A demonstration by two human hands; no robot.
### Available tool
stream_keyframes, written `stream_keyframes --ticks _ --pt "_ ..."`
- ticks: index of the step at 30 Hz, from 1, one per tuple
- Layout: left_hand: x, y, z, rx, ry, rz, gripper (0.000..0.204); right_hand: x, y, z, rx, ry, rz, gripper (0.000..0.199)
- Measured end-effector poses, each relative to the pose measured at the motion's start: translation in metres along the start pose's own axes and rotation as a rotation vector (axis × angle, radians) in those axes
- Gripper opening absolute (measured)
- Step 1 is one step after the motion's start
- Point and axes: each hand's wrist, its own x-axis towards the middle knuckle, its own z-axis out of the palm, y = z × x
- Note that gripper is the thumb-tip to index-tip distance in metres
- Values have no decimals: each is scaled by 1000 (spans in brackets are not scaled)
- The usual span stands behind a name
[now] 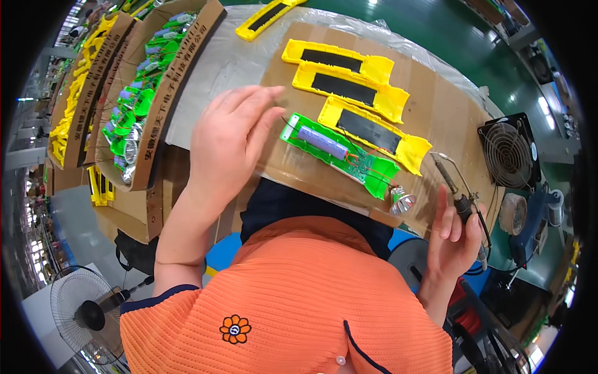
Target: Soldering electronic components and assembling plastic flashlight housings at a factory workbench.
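Observation:
My left hand (pixel 230 137) hovers over the left edge of the cardboard sheet, its fingers stretched out and the thumb apart, with nothing in it. Beside its fingertips lies a green flashlight housing half (pixel 311 153) holding a violet cylindrical battery (pixel 322 142) and a small green circuit board (pixel 360 164). Red wires run from the board to a silver reflector (pixel 402 201) at the housing's right end. My right hand (pixel 458 234) grips a soldering iron (pixel 462 202) with a thin metal tube beside it. The tip points up and left, apart from the housing.
Several yellow housing halves (pixel 408 149) with black strips lie behind the green one on the cardboard (pixel 436 93). Cartons of green assemblies (pixel 162 93) and yellow parts (pixel 103 68) stand at left. A square fan (pixel 507 153) stands at right, a round fan (pixel 90 315) at lower left.

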Motion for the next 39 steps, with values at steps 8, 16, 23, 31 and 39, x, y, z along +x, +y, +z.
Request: stream_keyframes --ticks 8,16,23,31,39 --pt "17 15 15 -644 -291 307 22 -19 4 30 -313 66 31 20" --pt "32 24 22 -468 -400 568 15 -15 16 30 -377 24 78 21" --pt "36 29 21 -276 -488 611 13 -13 15 35 -445 21 139 20" --pt "37 32 21 -243 -512 626 12 -12 14 36 -530 11 165 22" --pt "37 34 20 -246 -499 612 11 -13 17 38 -553 25 149 23"
